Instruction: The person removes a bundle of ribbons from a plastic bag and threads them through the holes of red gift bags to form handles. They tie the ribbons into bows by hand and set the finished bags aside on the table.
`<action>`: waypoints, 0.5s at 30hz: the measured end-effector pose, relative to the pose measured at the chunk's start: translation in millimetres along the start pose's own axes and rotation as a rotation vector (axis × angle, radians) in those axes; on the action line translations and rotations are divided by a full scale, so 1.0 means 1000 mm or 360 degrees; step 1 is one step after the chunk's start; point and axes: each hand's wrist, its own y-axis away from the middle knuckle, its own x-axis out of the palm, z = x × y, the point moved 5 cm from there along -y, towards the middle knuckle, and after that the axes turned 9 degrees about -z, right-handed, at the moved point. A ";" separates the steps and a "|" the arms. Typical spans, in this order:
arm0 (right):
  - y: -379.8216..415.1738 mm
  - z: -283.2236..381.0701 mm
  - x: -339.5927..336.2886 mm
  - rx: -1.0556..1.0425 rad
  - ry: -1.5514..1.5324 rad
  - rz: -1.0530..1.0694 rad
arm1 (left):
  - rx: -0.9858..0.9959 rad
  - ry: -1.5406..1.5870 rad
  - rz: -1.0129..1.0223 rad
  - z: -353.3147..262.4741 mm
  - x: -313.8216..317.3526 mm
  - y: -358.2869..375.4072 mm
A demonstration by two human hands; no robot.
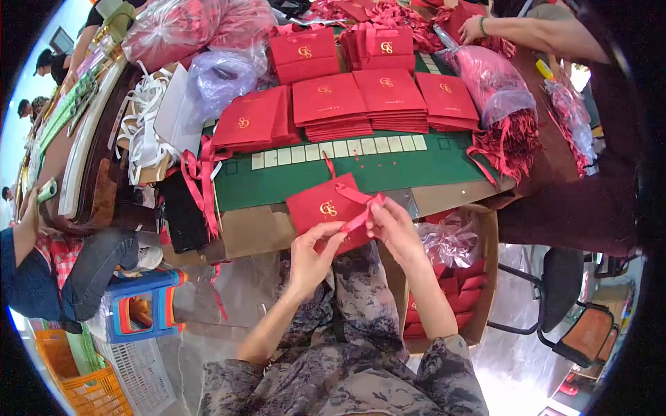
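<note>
A small red paper bag [309, 206] with a gold logo lies at the near edge of the green mat [263, 186], in front of my body. A red ribbon [352, 193] runs from the bag's top across its face. My left hand [313, 258] pinches the ribbon at the bag's lower part. A little up and to the right, my right hand [395, 234] pinches the same ribbon between thumb and fingers. The stretch of ribbon between the hands looks folded or looped. A second ribbon handle [329, 165] sticks up behind the bag.
Stacks of flat red bags [329, 100] line the mat's far side, with upright bags [302, 54] behind. Plastic-wrapped ribbon bundles [492, 87] lie right. An open carton [489, 277] of red bags stands by my right arm. Other people work left, and a co-worker's arm [541, 35] reaches in at upper right.
</note>
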 end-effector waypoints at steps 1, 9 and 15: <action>0.002 0.003 -0.005 -0.0231 0.0326 -0.0218 | 0.0002 0.0003 -0.0016 -0.002 -0.004 -0.001; 0.048 0.031 0.042 -0.1889 0.1977 -0.0324 | 0.0260 -0.0514 -0.0074 -0.004 -0.017 0.000; 0.030 0.004 0.057 -0.1594 0.2019 0.0058 | 0.0266 -0.0432 -0.0106 -0.004 -0.024 -0.002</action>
